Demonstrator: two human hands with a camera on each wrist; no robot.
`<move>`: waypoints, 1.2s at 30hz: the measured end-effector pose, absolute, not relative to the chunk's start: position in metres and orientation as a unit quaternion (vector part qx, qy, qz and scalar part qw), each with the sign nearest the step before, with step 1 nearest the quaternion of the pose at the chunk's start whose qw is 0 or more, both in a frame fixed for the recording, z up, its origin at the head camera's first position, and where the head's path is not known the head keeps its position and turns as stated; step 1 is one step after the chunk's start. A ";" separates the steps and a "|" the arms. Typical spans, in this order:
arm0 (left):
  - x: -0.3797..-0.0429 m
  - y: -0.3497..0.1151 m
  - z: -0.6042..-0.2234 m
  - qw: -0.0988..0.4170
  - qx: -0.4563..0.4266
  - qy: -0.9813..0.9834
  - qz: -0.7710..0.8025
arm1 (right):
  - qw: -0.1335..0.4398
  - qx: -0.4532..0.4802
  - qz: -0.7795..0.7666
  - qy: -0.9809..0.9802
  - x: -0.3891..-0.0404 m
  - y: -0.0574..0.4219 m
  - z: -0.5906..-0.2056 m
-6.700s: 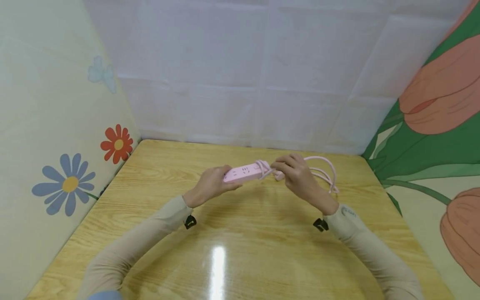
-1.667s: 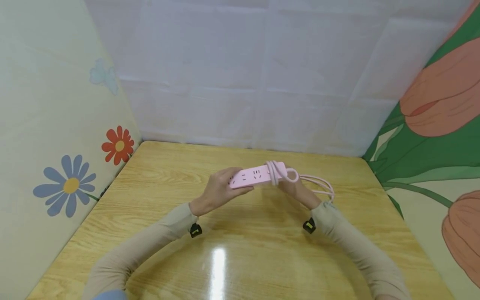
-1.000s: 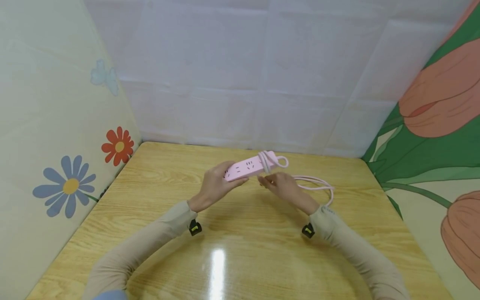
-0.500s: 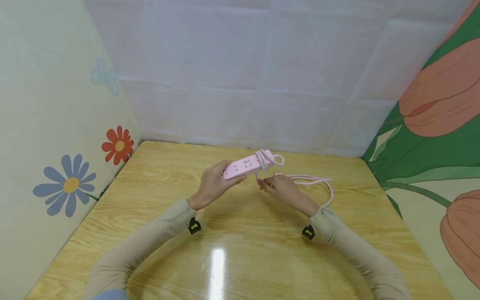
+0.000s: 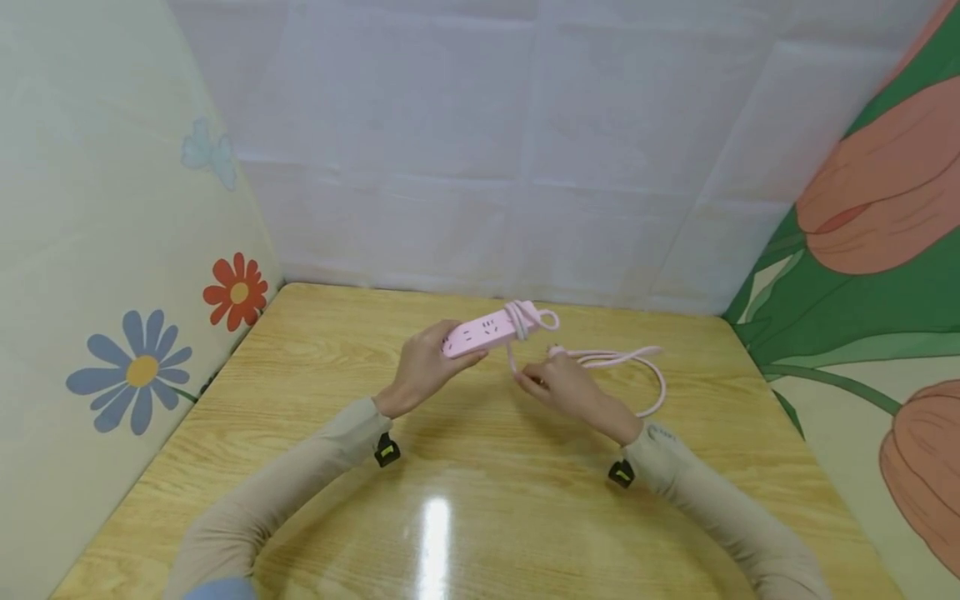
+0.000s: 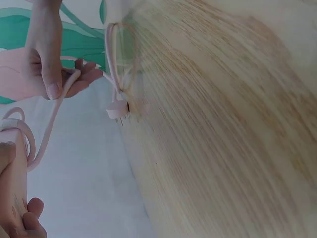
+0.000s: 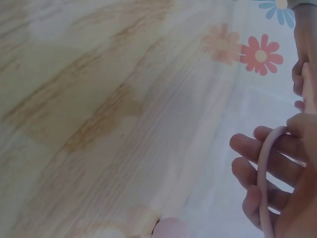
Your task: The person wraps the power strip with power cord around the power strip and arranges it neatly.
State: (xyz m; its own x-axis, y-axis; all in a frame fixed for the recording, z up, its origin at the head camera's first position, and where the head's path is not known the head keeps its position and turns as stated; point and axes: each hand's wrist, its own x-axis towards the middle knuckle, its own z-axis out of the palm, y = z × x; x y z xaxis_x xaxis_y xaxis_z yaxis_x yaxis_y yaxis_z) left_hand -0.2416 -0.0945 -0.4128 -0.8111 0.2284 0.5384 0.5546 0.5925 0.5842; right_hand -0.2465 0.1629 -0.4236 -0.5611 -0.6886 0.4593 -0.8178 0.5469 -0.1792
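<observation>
My left hand (image 5: 423, 368) grips one end of a pink power strip (image 5: 480, 332), held tilted above the table with its sockets facing up. Turns of pink cord (image 5: 519, 320) wrap the strip's far end, where a small loop sticks out. Below and right of the strip, my right hand (image 5: 567, 387) holds the cord leading off the wraps. The right wrist view shows this cord (image 7: 262, 173) crossing the curled fingers, with the thumb on it. The plug (image 6: 118, 109) hangs at the table's surface in the left wrist view, prongs showing.
Loose cord (image 5: 651, 379) trails in a loop to the right of my right hand, over the wooden table (image 5: 495, 500). A white sheet (image 5: 480, 167) stands behind the table, and flower-printed panels (image 5: 112, 250) flank it.
The right hand has come from behind the strip to its near side, drawing a stretch of cord down from the wraps. The strip has shifted slightly left; more turns circle it than at first.
</observation>
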 end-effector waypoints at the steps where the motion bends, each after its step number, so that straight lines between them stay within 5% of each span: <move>1: -0.242 -0.095 -0.413 0.209 -0.226 -0.868 -0.389 | 0.173 0.438 0.186 -0.862 -0.246 0.163 -0.424; 18: -0.246 -0.101 -0.418 0.186 -0.206 -0.890 -0.361 | 0.151 0.435 0.166 -0.872 -0.238 0.164 -0.420; 36: -0.246 -0.101 -0.420 0.158 -0.195 -0.898 -0.362 | 0.210 0.447 0.141 -0.858 -0.226 0.167 -0.407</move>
